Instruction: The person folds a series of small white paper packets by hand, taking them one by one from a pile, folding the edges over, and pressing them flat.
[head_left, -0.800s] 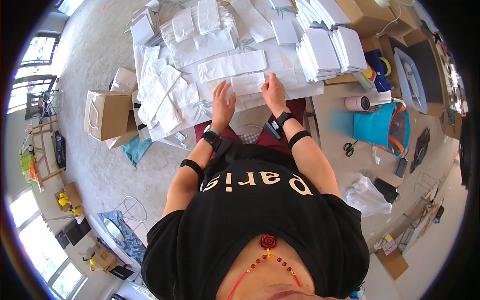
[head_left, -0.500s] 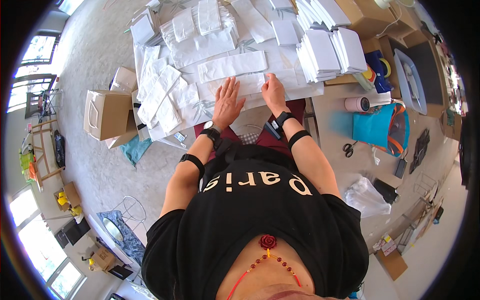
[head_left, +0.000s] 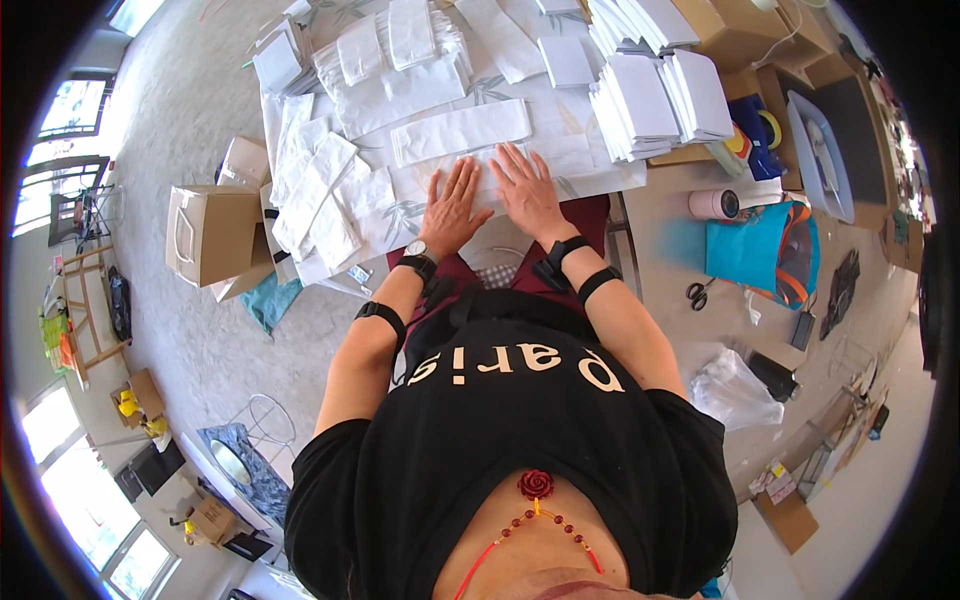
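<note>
Both my hands lie flat, fingers spread, on a white paper piece [head_left: 495, 180] at the near edge of the table [head_left: 610, 180]. My left hand [head_left: 452, 203] presses its left part and my right hand [head_left: 528, 190] its right part. Neither hand grips anything. A long white paper bag [head_left: 460, 130] lies just beyond my fingertips. Piles of white paper bags [head_left: 320, 195] spread to the left of my left hand.
Stacks of folded white bags [head_left: 655, 100] stand at the table's right. A cardboard box [head_left: 212, 235] sits on the floor at left. At right lie a tape roll [head_left: 714, 204], a blue bag [head_left: 752, 248] and scissors [head_left: 698, 293].
My left hand has slid up and to the right, next to my right hand, and now lies flat on the paper.
</note>
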